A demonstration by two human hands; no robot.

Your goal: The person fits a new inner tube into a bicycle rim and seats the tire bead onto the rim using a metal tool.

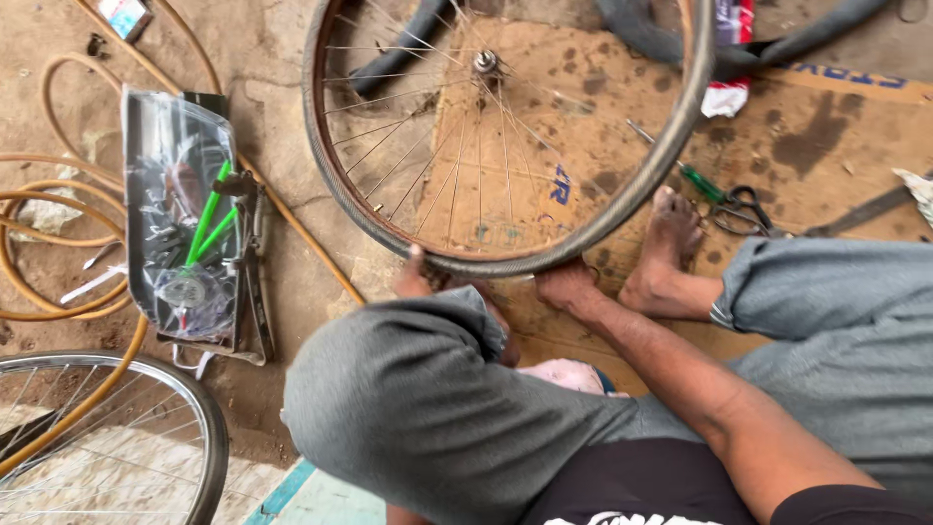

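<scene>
Fingers of the right hand (567,286) press on the near edge of a bicycle wheel (505,136), curled over its dark tyre where the rim comes closest to the person's body. The left hand (413,275) touches the same tyre a little further along, to the left of the right-hand fingers; a bent knee in grey cloth (418,389) hides most of it, so I cannot tell whether its fingers grip or just rest there. The wheel lies tilted on a stained sheet of cardboard (826,136), its hub and spokes well beyond the fingertips. A bare foot (666,248) sits on the cardboard just right of the right hand, touching the tyre's outer edge. Past the foot lie a green-handled screwdriver (700,183) and a pair of scissors (743,209). A black inner tube (680,39) curls at the far side of the wheel. Well left of the left hand sits a plastic-wrapped tray of parts (180,224), with coiled orange hose (58,243) beyond it. A second wheel (146,437) lies near the knee, lower left.
</scene>
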